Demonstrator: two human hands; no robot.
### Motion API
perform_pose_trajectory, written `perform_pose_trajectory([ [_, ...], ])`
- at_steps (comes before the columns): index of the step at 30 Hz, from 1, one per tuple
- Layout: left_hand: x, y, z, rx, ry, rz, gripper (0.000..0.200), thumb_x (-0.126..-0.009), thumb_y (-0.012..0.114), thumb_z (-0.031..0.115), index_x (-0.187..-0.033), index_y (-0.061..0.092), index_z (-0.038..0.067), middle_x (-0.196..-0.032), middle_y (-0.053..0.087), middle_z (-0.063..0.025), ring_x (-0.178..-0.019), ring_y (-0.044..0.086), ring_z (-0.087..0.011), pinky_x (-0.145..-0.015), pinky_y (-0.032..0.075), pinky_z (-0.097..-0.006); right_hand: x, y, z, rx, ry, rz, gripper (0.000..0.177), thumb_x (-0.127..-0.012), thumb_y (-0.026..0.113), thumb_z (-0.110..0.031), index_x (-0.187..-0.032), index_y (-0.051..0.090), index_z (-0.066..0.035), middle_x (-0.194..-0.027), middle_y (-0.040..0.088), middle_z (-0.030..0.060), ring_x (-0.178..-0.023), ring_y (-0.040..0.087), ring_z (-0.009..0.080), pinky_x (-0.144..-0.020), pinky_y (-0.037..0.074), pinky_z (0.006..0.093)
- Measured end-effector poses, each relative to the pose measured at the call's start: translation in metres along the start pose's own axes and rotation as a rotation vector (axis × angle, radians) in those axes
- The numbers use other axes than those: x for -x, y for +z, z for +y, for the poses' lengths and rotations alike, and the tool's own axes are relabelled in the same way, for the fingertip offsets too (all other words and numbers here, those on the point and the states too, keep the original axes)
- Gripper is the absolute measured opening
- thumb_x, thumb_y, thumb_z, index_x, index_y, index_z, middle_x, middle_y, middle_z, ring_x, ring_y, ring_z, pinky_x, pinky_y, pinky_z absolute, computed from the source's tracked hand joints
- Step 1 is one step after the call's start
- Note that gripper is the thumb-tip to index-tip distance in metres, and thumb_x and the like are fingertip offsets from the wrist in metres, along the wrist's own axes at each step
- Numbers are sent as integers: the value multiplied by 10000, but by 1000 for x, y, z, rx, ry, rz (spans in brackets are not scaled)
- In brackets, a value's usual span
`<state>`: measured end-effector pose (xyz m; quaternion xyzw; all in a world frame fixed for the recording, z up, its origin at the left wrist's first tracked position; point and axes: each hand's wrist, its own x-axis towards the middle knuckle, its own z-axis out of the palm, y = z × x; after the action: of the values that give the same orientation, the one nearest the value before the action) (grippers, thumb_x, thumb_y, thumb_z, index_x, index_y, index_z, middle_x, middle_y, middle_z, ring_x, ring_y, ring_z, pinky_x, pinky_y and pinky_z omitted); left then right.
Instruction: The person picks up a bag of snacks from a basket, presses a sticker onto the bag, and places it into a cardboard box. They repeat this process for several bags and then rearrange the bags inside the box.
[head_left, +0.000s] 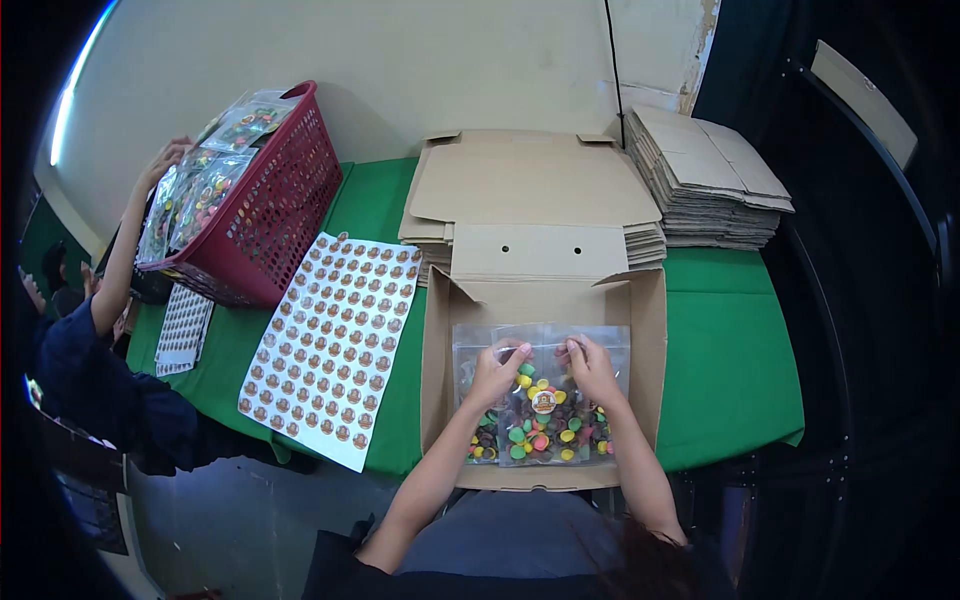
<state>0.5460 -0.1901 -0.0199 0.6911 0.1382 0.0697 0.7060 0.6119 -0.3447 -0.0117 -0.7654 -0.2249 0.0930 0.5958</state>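
Note:
An open cardboard box [645, 400] stands in front of me, its lid folded back. Clear plastic bags of colourful round sweets lie inside it. One bag of sweets [541, 436], bearing a round brown-and-white sticker [543, 402], is on top and held near its upper edge. My left hand [495, 370] pinches that edge on the left, thumb and fingers closed. On the right, my right hand [594, 368] pinches the same edge. The bags underneath are partly covered by the top bag and my hands.
A sheet of round stickers [335, 345] lies left of the box on the green tablecloth [725, 370]. A red basket [270, 225] holds more bags; another person's hand [165, 160] touches them. Flattened cardboard boxes [535, 180] and a second cardboard stack [700, 190] stand behind.

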Motion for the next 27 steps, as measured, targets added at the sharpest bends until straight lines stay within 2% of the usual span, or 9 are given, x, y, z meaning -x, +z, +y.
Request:
perform_pose_trajectory([
  [2, 2, -5, 3, 2, -50, -52, 257, -826, 480, 220, -896, 554, -16, -821, 598, -88, -746, 554, -123, -629, 440, -237, -1, -2, 7, -5, 26, 9, 209, -837, 395, -112, -839, 523, 54, -694, 590, 118, -610, 572, 160, -569, 452, 282],
  [4, 2, -11, 3, 378, -93, -270, 331, -868, 370, 266, -979, 521, -7, -894, 582, -100, -780, 545, -128, -632, 448, -245, -4, -6, 15, -38, 62, 27, 218, -838, 393, -118, -836, 527, 54, -675, 583, 98, -609, 562, 150, -574, 451, 269],
  [7, 3, -11, 7, 286, -38, -235, 385, -887, 281, 291, -1023, 499, 4, -944, 566, -100, -791, 534, -120, -638, 450, -242, -5, -7, 12, -140, 103, 24, 228, -839, 396, -126, -839, 532, 58, -695, 590, 91, -630, 560, 142, -583, 450, 264],
  [17, 4, -10, 16, 77, -91, -55, 341, -881, 327, 292, -998, 512, 30, -829, 586, -32, -658, 525, -79, -543, 433, -201, 1, -17, -11, -213, 247, -95, 231, -829, 453, -141, -891, 542, 63, -750, 589, 121, -658, 573, 143, -583, 470, 250],
  [20, 10, -4, 33, 143, -184, -82, 333, -859, 407, 264, -1067, 463, 9, -971, 534, -97, -811, 523, -146, -662, 453, -259, 1, -20, -26, -259, 254, -19, 236, -832, 451, -144, -881, 540, 70, -739, 588, 131, -656, 576, 145, -576, 480, 250],
  [22, 10, 5, 30, -186, 367, 316, 469, -797, 515, 278, -1156, 380, 9, -1088, 458, -129, -960, 475, -217, -821, 393, -334, 0, -23, -37, -427, 226, 84, 258, -838, 447, -160, -917, 526, 73, -771, 592, 126, -663, 579, 142, -575, 479, 240],
  [23, 12, 1, 32, -183, 378, 319, 469, -797, 515, 278, -1156, 380, 9, -1088, 458, -129, -960, 475, -217, -821, 393, -334, 0, -25, -42, -425, 214, 83, 258, -838, 447, -160, -917, 526, 73, -771, 592, 126, -663, 579, 142, -575, 479, 240],
  [25, 32, -8, 64, -186, 347, 27, 701, -729, 598, 333, -1258, 235, 51, -1263, 291, -129, -1143, 327, -237, -912, 312, -361, 5, -27, -63, -382, 124, 132, 296, -848, 426, -179, -986, 500, 72, -890, 578, 141, -684, 586, 145, -630, 483, 248],
  [27, 47, -1, 80, -143, 436, -83, 777, -698, 619, 370, -1269, 206, 41, -1261, 289, -136, -1136, 339, -250, -921, 303, -361, 20, -19, -90, -549, 158, 66, 321, -849, 415, -187, -1048, 477, 57, -1011, 543, 134, -828, 568, 180, -765, 438, 289],
])
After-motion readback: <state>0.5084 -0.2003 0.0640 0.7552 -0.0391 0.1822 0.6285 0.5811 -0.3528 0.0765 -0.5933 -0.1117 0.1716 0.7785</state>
